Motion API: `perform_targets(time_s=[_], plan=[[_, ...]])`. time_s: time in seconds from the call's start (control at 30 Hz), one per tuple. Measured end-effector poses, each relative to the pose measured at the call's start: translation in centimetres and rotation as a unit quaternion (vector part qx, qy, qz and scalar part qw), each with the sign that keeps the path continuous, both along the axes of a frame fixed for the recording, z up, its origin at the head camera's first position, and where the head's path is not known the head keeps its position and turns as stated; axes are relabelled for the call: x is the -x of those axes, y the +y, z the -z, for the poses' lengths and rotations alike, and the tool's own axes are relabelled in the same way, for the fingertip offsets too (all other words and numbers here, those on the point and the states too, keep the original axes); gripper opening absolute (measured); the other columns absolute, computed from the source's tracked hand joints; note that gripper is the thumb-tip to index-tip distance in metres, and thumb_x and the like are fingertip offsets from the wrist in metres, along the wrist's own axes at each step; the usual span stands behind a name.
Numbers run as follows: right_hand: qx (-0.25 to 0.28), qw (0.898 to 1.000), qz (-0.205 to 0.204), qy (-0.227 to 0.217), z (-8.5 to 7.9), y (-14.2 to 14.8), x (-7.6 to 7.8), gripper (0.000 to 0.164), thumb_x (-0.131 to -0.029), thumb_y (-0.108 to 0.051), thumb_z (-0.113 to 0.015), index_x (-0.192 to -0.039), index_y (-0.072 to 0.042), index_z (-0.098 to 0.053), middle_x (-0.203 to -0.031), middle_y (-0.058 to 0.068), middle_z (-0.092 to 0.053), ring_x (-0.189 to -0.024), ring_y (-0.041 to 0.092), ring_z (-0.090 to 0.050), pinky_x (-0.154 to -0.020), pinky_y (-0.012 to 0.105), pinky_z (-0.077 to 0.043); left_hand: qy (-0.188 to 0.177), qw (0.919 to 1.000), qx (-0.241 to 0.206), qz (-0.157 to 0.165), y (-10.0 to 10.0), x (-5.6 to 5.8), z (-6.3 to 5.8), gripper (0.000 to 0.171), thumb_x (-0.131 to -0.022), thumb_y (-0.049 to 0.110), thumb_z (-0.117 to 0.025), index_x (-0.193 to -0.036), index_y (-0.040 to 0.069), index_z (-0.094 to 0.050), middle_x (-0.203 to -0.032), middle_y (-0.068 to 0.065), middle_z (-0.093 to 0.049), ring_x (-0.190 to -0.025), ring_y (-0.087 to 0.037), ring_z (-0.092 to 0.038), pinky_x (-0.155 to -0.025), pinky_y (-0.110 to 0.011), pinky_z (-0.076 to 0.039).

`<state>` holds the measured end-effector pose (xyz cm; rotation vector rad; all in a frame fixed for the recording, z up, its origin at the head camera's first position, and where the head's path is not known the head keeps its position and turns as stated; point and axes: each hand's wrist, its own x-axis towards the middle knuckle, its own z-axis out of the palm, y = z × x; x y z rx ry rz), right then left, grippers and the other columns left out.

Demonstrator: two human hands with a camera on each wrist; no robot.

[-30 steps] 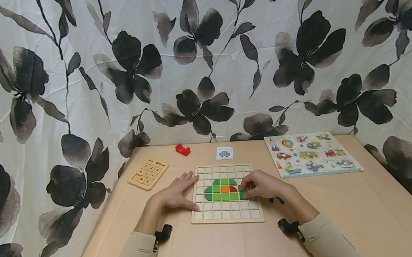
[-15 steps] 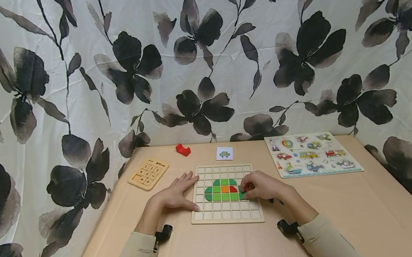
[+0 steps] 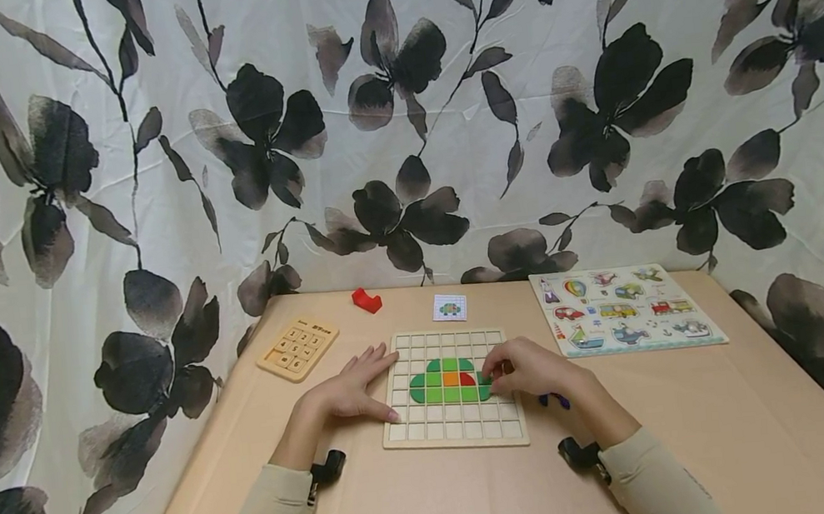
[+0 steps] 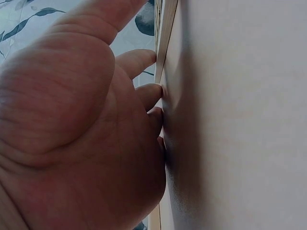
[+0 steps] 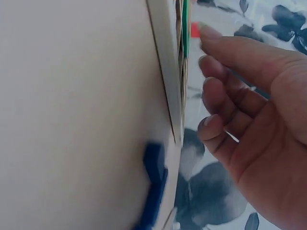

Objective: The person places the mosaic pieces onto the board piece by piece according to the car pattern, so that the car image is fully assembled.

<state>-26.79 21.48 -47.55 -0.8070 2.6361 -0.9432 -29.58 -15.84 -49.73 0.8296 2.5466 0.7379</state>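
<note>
A square wooden grid board (image 3: pixel 453 431) lies mid-table, with green, orange and red tiles forming a rounded shape in its cells. My left hand (image 3: pixel 346 389) rests spread at its left edge, thumb and forefinger on the frame; in the left wrist view the other fingertips reach down to the table. Over the right edge is my right hand (image 3: pixel 525 369), its fingers loosely bent close to a dark green tile (image 3: pixel 484 389) at the shape's right end. The right wrist view shows no piece between thumb and fingers. Partly behind that hand lies a dark blue piece (image 3: pixel 554 400).
At the back stand a red notched piece (image 3: pixel 367 300) and a small pattern card (image 3: pixel 449 307). A wooden number board (image 3: pixel 298 348) lies at left, a picture puzzle board (image 3: pixel 624 310) at right. A floral curtain (image 3: pixel 398 124) hangs behind the table's far edge.
My right hand has shifted slightly right, uncovering more of the dark green tile, which now lies in the shape's right end. My left hand has stayed still.
</note>
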Motion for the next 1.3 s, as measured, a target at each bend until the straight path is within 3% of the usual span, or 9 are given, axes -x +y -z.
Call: perform_targets(time_s=[0.27,0.57,1.07,1.3], plan=[[0.015,0.998,0.052,-0.009,-1.4,2.1,-0.2,0.018,-0.093,-0.011,-0.077,-0.112,-0.010,-0.077,-0.089,-0.003,-0.066,-0.083,0.019,-0.057,-0.066,0.025,-0.050,-0.003,1.0000,0.008,-0.004,0.0,0.0,0.0,0.115,-0.076,0.060,-0.085,-0.167,0.020,-0.027,-0.176,-0.014,-0.006,-0.164,-0.034,0.003,-0.132,-0.056,-0.001],[-0.027,0.996,0.088,-0.019,-2.6,4.4,-0.4,0.019,-0.091,-0.005,-0.075,-0.109,-0.012,-0.078,-0.084,0.000,-0.063,-0.079,0.019,-0.055,-0.065,0.028,-0.046,-0.002,1.0000,-0.001,-0.004,0.0,-0.1,0.0,0.115,-0.077,0.059,-0.085,-0.166,0.017,-0.027,-0.176,-0.016,-0.007,-0.163,-0.038,0.001,-0.131,-0.058,-0.002],[-0.034,0.995,0.081,-0.053,-2.3,6.1,-0.1,0.016,-0.089,-0.001,-0.076,-0.103,-0.007,-0.078,-0.080,0.002,-0.064,-0.075,0.019,-0.057,-0.062,0.027,-0.049,-0.002,1.0000,-0.001,-0.003,-0.1,0.0,0.0,0.115,-0.076,0.058,-0.086,-0.166,0.017,-0.027,-0.176,-0.017,-0.007,-0.163,-0.039,0.002,-0.131,-0.060,-0.002],[-0.043,0.994,0.064,-0.080,-1.8,6.6,0.0,0.014,-0.086,-0.002,-0.081,-0.097,-0.011,-0.079,-0.079,0.001,-0.066,-0.074,0.017,-0.057,-0.063,0.026,-0.049,-0.006,1.0000,0.005,-0.004,-0.1,0.0,-0.1,0.115,-0.076,0.060,-0.085,-0.167,0.020,-0.026,-0.176,-0.014,-0.005,-0.163,-0.035,0.003,-0.132,-0.056,0.000]])
